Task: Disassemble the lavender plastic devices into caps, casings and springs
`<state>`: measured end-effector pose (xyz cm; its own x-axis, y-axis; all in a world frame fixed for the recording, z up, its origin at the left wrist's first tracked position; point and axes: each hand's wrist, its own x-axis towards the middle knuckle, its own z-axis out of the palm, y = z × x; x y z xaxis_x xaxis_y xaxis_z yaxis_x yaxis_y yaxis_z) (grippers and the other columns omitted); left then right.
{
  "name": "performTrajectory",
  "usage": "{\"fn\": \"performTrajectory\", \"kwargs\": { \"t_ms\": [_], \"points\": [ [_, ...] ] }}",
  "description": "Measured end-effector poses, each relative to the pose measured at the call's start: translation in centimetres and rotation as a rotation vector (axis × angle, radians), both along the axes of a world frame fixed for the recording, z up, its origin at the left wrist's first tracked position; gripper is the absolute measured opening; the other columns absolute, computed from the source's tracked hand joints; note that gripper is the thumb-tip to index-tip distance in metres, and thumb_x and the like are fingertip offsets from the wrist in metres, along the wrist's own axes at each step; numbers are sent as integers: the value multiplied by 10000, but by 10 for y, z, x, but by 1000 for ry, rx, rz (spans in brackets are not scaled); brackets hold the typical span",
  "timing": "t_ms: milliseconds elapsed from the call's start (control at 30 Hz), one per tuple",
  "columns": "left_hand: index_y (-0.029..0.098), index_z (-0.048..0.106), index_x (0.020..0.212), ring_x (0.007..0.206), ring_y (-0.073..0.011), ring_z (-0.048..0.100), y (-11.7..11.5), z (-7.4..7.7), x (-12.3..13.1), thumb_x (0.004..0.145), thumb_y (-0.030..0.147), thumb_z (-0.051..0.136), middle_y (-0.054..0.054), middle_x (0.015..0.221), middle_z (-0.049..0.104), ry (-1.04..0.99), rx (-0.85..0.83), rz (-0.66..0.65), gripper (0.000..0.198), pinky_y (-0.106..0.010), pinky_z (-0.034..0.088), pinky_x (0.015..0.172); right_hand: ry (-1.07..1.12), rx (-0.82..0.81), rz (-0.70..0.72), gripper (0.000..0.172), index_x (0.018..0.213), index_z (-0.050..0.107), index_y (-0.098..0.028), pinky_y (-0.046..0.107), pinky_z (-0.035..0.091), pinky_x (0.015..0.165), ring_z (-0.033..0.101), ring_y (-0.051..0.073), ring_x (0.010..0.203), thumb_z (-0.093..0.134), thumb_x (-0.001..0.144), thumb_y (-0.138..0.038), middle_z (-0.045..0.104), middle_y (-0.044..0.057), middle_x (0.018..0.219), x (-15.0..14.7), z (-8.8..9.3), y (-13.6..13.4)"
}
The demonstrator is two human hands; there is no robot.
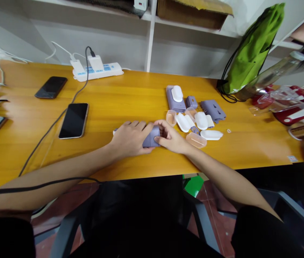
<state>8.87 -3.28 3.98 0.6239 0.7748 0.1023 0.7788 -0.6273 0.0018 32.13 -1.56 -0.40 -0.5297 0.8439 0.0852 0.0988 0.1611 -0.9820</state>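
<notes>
If either hand slips, the lilac plastic housing could spring free and skid into the loose parts just to its right on the yellow wooden table. Its smooth surface may offer little grip, and too hard a squeeze or twist could crack a thin edge. A translucent peach cup lies close to the right hand, so a knock from that side could send it rolling toward the table's front edge. A tiny clear bead sits apart from the other parts and would be easy to lose. A black cable runs across the left forearm, where a sudden tug could upset the grip.

The left hand is closed over the housing's left end, its fingers lying across the top and reaching toward the other hand. The right hand curls around the right end, with its fingers pressed against the lilac surface. Neither hand is spread wide: together they hold the one piece low over the tabletop, almost meeting across it. Beyond them lie white oval caps, a ribbed lilac panel and a lilac case with a white oval piece on top, while a black-screened smartphone rests to the left
</notes>
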Motion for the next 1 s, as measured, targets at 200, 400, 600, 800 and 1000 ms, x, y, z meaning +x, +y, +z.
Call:
{"fn": "performTrajectory", "kwargs": {
  "t_ms": [200,400,600,800,1000],
  "points": [
    [155,646,1545,1104,-420,805,5,-2,-3,986,738,759,-198,1247,811,-23,6,-31,816,-495,589,936,2,-40,-19,525,1282,494,-284,333,495,711,558,188,841,781,843,-312,587,-14,1017,-2,4,-1],
    [104,640,1513,1192,-424,770,5,0,-2,966,664,788,-219,1303,795,-54,4,-29,797,-537,546,1082,-16,-70,-87,510,1263,525,-262,331,467,706,550,180,820,779,829,-348,572,-31,958,-4,2,4],
    [73,591,1554,1283,-431,718,-3,-8,-1,932,502,741,-238,1406,756,-118,35,-24,770,-539,522,1127,-40,-191,-89,513,1222,547,-258,313,487,684,583,179,824,804,784,-338,615,-31,939,-9,12,5],
    [71,597,1578,1210,-430,744,3,-9,-2,999,635,692,-247,1361,757,-35,10,-37,813,-520,562,995,-26,-250,-91,480,1185,580,-253,302,495,689,598,171,812,829,782,-332,645,-29,922,-10,19,3],
    [113,580,1623,1164,-427,748,5,-4,-3,1070,718,624,-231,1327,752,30,15,-58,821,-520,569,976,-67,-240,-113,469,1167,566,-264,306,462,654,574,172,770,811,777,-352,615,-50,863,-10,18,4]
  ]
}}
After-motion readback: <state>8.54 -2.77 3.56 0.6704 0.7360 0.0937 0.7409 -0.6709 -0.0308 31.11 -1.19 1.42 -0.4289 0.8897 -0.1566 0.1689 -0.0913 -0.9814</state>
